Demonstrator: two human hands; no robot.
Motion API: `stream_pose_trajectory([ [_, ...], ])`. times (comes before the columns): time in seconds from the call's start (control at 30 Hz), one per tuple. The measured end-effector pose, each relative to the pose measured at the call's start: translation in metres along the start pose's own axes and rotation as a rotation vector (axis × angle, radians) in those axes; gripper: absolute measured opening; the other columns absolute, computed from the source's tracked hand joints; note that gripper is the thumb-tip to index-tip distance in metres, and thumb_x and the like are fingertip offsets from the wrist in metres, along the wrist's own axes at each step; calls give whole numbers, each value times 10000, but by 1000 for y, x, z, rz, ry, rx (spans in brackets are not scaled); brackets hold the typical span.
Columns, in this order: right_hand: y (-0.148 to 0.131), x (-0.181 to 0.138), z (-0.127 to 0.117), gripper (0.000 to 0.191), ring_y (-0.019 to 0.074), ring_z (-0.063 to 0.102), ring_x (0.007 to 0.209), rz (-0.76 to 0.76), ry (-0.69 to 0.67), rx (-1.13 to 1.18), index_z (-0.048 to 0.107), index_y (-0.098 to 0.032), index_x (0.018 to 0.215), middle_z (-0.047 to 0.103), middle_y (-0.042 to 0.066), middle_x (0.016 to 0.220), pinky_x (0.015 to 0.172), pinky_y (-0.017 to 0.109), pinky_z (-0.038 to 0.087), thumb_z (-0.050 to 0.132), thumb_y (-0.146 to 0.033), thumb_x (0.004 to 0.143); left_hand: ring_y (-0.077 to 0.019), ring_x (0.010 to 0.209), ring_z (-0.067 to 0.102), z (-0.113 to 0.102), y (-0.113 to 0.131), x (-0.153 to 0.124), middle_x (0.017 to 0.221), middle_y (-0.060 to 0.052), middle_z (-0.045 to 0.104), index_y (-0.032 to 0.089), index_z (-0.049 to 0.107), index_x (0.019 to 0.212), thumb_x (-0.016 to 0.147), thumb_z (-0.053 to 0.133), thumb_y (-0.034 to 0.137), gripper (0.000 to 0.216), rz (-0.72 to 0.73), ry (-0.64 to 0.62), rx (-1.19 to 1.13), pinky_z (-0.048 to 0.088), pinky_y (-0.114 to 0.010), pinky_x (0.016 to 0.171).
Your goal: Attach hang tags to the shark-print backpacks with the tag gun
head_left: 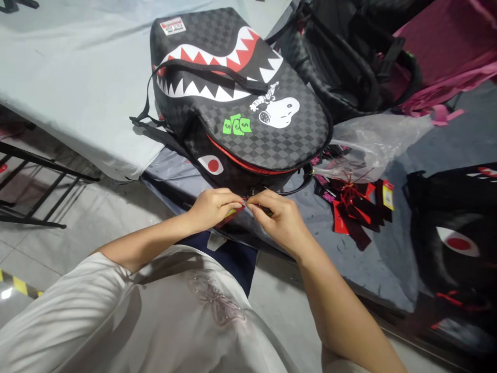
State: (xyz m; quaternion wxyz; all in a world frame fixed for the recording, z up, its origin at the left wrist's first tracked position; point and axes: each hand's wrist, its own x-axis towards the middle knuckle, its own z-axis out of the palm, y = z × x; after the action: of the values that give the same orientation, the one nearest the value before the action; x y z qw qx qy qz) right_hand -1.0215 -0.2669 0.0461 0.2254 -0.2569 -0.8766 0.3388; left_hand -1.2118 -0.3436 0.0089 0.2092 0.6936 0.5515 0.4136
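A black checkered backpack [248, 98] with a shark-mouth print, a white cartoon dog and green money patches lies flat on the table [70, 77], its top toward me. My left hand [213, 206] and my right hand [277, 220] meet at the bag's near edge. Both are closed in a pinch on a small thing between them, by a thin black cord at the bag's top. What they pinch is too small to name.
A pile of red and black hang tags [355, 204] with a clear plastic bag [368, 142] lies to the right. Another shark backpack [456, 233] sits at far right, more dark bags [349, 57] behind. A black metal frame [31, 181] stands at left.
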Motion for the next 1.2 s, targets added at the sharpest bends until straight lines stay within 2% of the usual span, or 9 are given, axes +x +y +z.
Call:
stream_pose_trajectory([
  [0.2, -3, -2, 0, 175, 166, 616, 780, 9, -72, -148, 692, -185, 920, 657, 60, 874, 687, 267, 443, 519, -172, 934, -138, 795, 686, -1, 2, 1, 882, -46, 743, 192, 763, 969, 973, 556, 302, 234, -16, -90, 89, 498, -235, 717],
  [0.33, -9, -2, 1, 219, 152, 565, 698, 34, -167, -363, 694, -171, 938, 616, 64, 883, 591, 266, 354, 484, -229, 966, -143, 765, 669, -5, 11, 7, 839, -14, 728, 200, 729, 913, 929, 588, 243, 148, -124, -200, 186, 456, -247, 676],
  [0.47, -14, 1, 0, 240, 140, 541, 679, 38, -241, -417, 687, -162, 930, 592, 60, 864, 580, 268, 308, 459, -225, 974, -149, 698, 633, -11, 21, 17, 758, 18, 695, 194, 671, 858, 863, 624, 195, 47, -227, -281, 255, 384, -256, 608],
  [0.67, -17, 5, 1, 249, 149, 548, 694, 89, -284, -454, 695, -157, 975, 612, 73, 897, 588, 277, 297, 453, -219, 972, -179, 786, 647, -15, 20, 23, 864, -27, 704, 191, 689, 884, 897, 579, 215, 114, -98, -387, 408, 356, -271, 599],
  [0.8, -19, 7, 3, 226, 158, 556, 720, 132, -280, -444, 692, -155, 959, 611, 67, 886, 603, 277, 303, 472, -210, 959, -194, 761, 635, -10, 22, 22, 831, -44, 685, 184, 700, 868, 911, 560, 236, 155, -125, -385, 517, 348, -280, 579],
  [0.87, -19, 8, 2, 221, 160, 560, 738, 138, -258, -418, 686, -156, 947, 610, 65, 888, 617, 275, 313, 471, -205, 958, -192, 757, 630, -8, 23, 21, 840, -43, 680, 181, 695, 859, 906, 563, 237, 151, -159, -350, 507, 356, -280, 581],
  [0.97, -19, 8, 1, 211, 160, 558, 745, 136, -242, -389, 676, -160, 902, 608, 63, 874, 630, 271, 321, 472, -191, 951, -170, 748, 623, -8, 20, 19, 821, -28, 672, 177, 685, 823, 902, 580, 236, 144, -178, -312, 369, 397, -270, 622],
  [1.1, -19, 7, 1, 217, 163, 557, 747, 130, -252, -368, 675, -164, 907, 619, 68, 878, 629, 274, 320, 464, -188, 955, -133, 740, 622, -14, 13, 14, 813, -17, 674, 176, 701, 870, 928, 548, 201, 166, -87, -305, 131, 448, -245, 696],
  [1.2, -19, 8, 2, 220, 161, 549, 736, 126, -264, -362, 672, -160, 899, 617, 71, 879, 627, 276, 318, 461, -187, 958, -132, 718, 619, -17, 12, 12, 795, -14, 677, 181, 703, 877, 924, 549, 178, 161, -77, -306, 159, 437, -243, 675],
])
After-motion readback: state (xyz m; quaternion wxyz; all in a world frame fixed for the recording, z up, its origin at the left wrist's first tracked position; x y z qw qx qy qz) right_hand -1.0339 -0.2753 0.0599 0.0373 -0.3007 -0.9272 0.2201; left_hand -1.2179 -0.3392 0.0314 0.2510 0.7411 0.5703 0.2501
